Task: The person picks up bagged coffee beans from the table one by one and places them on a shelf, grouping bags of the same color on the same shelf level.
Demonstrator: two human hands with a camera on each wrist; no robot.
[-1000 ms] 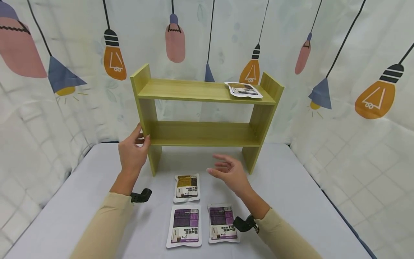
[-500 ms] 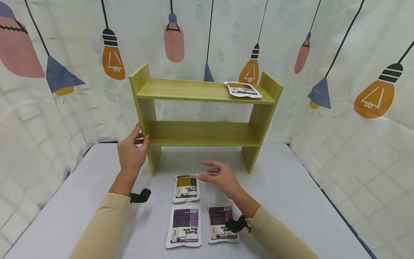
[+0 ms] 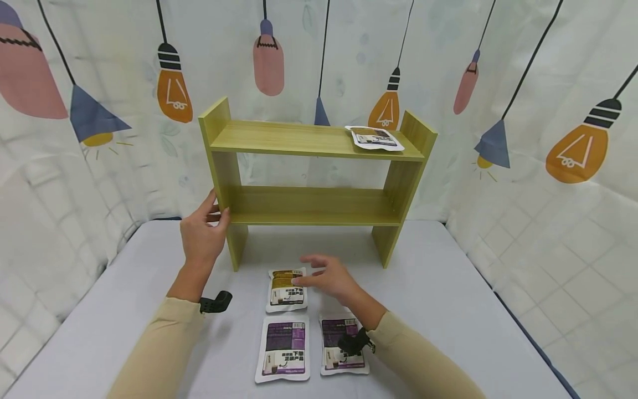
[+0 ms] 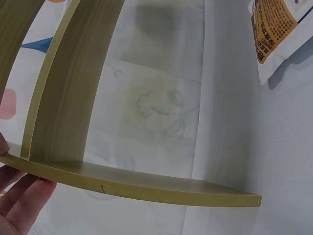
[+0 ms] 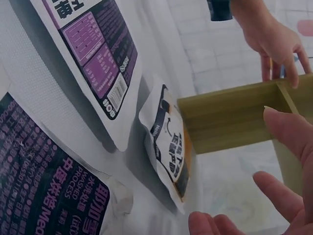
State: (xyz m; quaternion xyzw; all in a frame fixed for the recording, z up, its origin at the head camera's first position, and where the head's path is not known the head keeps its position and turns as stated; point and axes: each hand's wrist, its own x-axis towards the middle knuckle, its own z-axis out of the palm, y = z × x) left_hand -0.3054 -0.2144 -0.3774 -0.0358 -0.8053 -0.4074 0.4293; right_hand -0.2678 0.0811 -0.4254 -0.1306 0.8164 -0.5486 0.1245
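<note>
My left hand (image 3: 203, 233) holds the left side panel of a yellow-green wooden shelf (image 3: 309, 216), thumb at the front edge and fingers on the outer face. In the left wrist view, fingers (image 4: 29, 198) show against that panel. My right hand (image 3: 326, 278) hovers over a white pouch with a brown-gold label (image 3: 288, 292), its thumb and fingers spread and nothing between them. Nearer me lie two white pouches with purple labels, a left one (image 3: 284, 349) and a right one (image 3: 331, 363); the right wrist strap partly covers the latter.
Another brown-labelled pouch (image 3: 375, 138) lies on the right end of the shelf's top board. The shelf stands on a white-covered table (image 3: 438, 288). Behind and beside it hangs a curtain (image 3: 309, 55) printed with lamps.
My right hand has moved left and down, from beside the shelf's right leg to above the brown-gold pouch. The left hand keeps its hold on the shelf.
</note>
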